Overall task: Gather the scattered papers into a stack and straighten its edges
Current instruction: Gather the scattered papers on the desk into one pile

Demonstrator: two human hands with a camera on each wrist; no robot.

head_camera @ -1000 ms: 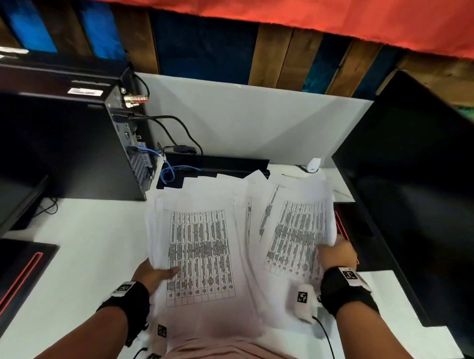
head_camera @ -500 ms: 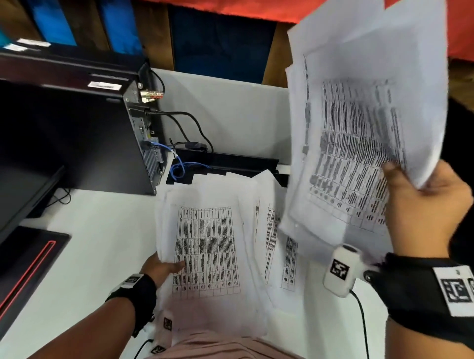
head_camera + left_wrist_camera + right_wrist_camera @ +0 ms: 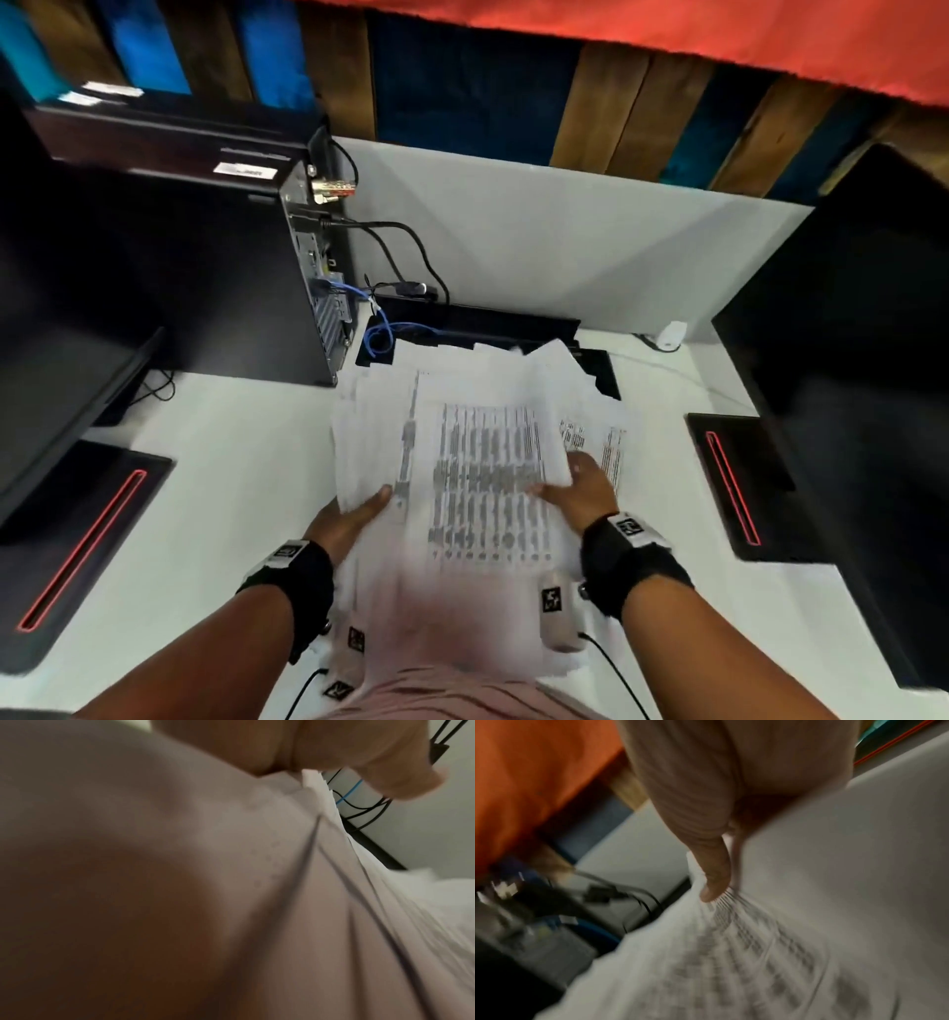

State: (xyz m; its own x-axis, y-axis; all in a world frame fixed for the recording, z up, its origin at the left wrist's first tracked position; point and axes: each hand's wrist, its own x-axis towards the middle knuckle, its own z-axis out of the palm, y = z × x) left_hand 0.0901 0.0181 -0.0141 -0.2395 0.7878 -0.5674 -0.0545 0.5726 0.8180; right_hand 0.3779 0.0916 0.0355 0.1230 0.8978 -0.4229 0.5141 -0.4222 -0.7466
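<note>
We find the left grip clamped on the left edge of the papers, thumb on top of the sheets and the fingers out of sight beneath; the right grip holds the right edge likewise, its thumb pressed onto the printed top sheet, as the right wrist view confirms. We judge this two-sided hold serves to bring a bundle down over the rest so that all sheets sit in one pile before squaring. The papers lie on the white counter directly before the person, between the two wrists, fanned and uneven along the left and far edges. A few loose sheets project from under the pile on the right, touching it, so gathering appears incomplete and no edge has yet been straightened. Beyond the pile stand a black computer tower to the left, with a blue cable and black leads just behind the papers, and a dark monitor to the right. The near end of the pile is blurred and partly cut off by the person's shirt; the print is illegible. The left wrist view is largely filled by blurred paper and palm, and we cannot tell how many sheets each grip holds.
</note>
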